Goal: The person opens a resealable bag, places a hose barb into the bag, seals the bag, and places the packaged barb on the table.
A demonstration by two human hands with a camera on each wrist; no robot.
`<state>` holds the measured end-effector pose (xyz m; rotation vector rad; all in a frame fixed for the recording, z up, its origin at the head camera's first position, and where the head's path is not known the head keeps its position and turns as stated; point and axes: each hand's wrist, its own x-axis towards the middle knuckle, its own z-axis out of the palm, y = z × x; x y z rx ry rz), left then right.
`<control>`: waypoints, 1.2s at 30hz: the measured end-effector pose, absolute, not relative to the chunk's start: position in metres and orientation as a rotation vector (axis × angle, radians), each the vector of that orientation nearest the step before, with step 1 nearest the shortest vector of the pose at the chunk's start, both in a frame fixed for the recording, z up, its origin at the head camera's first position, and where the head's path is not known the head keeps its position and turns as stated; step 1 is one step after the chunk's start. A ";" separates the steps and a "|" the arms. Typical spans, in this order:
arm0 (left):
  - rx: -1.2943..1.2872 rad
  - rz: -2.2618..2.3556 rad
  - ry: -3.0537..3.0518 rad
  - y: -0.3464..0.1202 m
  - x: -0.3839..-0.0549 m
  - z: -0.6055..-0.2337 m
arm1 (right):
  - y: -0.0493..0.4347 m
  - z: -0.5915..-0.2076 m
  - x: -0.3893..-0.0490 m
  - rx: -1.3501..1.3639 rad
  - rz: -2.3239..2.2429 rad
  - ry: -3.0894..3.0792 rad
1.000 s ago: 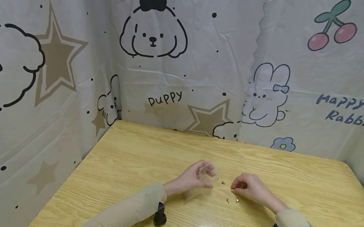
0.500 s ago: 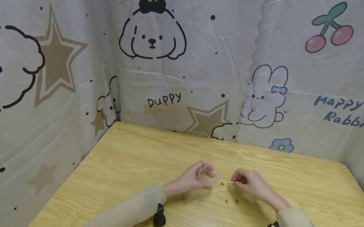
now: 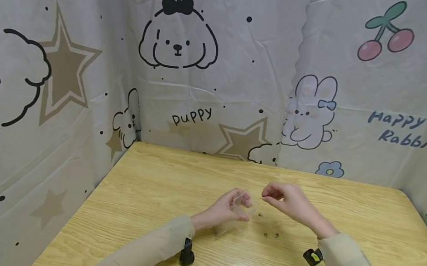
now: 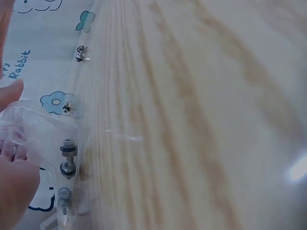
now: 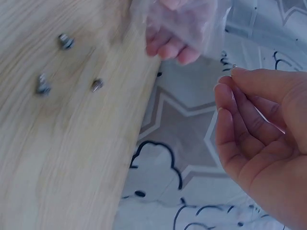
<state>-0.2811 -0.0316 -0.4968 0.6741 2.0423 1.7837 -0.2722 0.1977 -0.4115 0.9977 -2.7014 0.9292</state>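
Observation:
My left hand [image 3: 221, 210] holds a clear plastic bag [image 4: 45, 127] by its mouth, which is spread between thumb and fingers and faces right. Several small metal screws with washers [image 4: 68, 158] lie low inside the bag. My right hand [image 3: 289, 200] is raised just right of the bag's mouth, and its thumb and index fingertip pinch a tiny screw [image 5: 234, 67], mostly hidden by the fingertips. Three loose screws lie on the tabletop below: one screw [image 3: 260, 214] close to the bag, another screw [image 3: 265, 235] and a third screw [image 3: 276, 235] nearer the front.
The wood-grain table [image 3: 174, 173] carries all of this. Behind it and at both sides hangs a pale printed curtain [image 3: 208, 58]. A small black wrist camera [image 3: 188, 252] sits under the left cuff, another camera [image 3: 312, 257] under the right cuff.
My right hand has picked the small screw up off the table and moved it up and left, towards the bag's mouth. The left hand and bag have stayed put.

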 end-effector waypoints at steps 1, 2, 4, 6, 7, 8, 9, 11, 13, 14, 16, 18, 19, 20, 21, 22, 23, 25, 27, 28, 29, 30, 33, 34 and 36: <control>0.677 1.787 2.033 -0.032 -0.281 -0.497 | 0.195 -0.410 -0.271 1.013 0.931 -2.690; 0.680 1.790 2.026 -0.032 -0.281 -0.497 | 0.192 -0.408 -0.271 1.030 0.936 -2.678; 0.687 1.799 2.000 -0.032 -0.282 -0.498 | 0.187 -0.406 -0.269 1.063 0.951 -2.661; 0.695 1.801 1.983 -0.032 -0.282 -0.498 | 0.182 -0.405 -0.268 1.091 0.963 -2.651; 0.696 1.799 1.982 -0.032 -0.282 -0.498 | 0.180 -0.404 -0.268 1.102 0.966 -2.648; 0.697 1.797 1.988 -0.032 -0.282 -0.497 | 0.179 -0.404 -0.267 1.118 0.971 -2.645; 0.695 1.792 1.991 -0.032 -0.282 -0.497 | 0.177 -0.403 -0.267 1.127 0.976 -2.645; 0.689 1.780 2.005 -0.033 -0.281 -0.496 | 0.176 -0.403 -0.267 1.142 0.979 -2.643; 0.686 1.777 2.017 -0.033 -0.281 -0.496 | 0.175 -0.403 -0.266 1.149 0.985 -2.638; 0.686 1.778 2.020 -0.033 -0.281 -0.495 | 0.176 -0.403 -0.266 1.147 0.989 -2.636; 0.687 1.778 2.024 -0.032 -0.281 -0.495 | 0.179 -0.404 -0.266 1.128 0.992 -2.632; 0.690 1.777 2.036 -0.032 -0.281 -0.494 | 0.183 -0.405 -0.266 1.105 0.992 -2.634; 0.688 1.774 2.044 -0.033 -0.280 -0.494 | 0.186 -0.406 -0.265 1.093 0.990 -2.638; 0.684 1.770 2.056 -0.033 -0.280 -0.494 | 0.189 -0.408 -0.265 1.080 0.992 -2.646; 0.681 1.764 2.069 -0.033 -0.280 -0.494 | 0.191 -0.409 -0.265 1.069 0.994 -2.655; 0.680 1.758 2.083 -0.033 -0.280 -0.495 | 0.194 -0.410 -0.265 1.060 0.998 -2.669; 0.679 1.751 2.099 -0.033 -0.280 -0.495 | 0.197 -0.412 -0.264 1.053 1.004 -2.683; 0.676 1.741 2.124 -0.033 -0.280 -0.495 | 0.203 -0.416 -0.263 1.036 1.016 -2.708; 0.674 1.737 2.140 -0.032 -0.280 -0.495 | 0.208 -0.420 -0.261 1.025 1.029 -2.734; 0.673 1.734 2.148 -0.032 -0.281 -0.496 | 0.211 -0.423 -0.259 1.020 1.032 -2.749; 0.671 1.733 2.150 -0.031 -0.280 -0.496 | 0.213 -0.425 -0.258 1.014 1.032 -2.761; 0.667 1.732 2.152 -0.031 -0.280 -0.496 | 0.216 -0.427 -0.257 1.008 1.034 -2.770; 0.660 1.730 2.159 -0.030 -0.280 -0.496 | 0.224 -0.436 -0.253 0.994 1.032 -2.807; 0.659 1.728 2.161 -0.030 -0.280 -0.496 | 0.226 -0.440 -0.252 0.993 1.038 -2.817; 0.658 1.729 2.157 -0.031 -0.280 -0.495 | 0.229 -0.447 -0.251 0.993 1.047 -2.835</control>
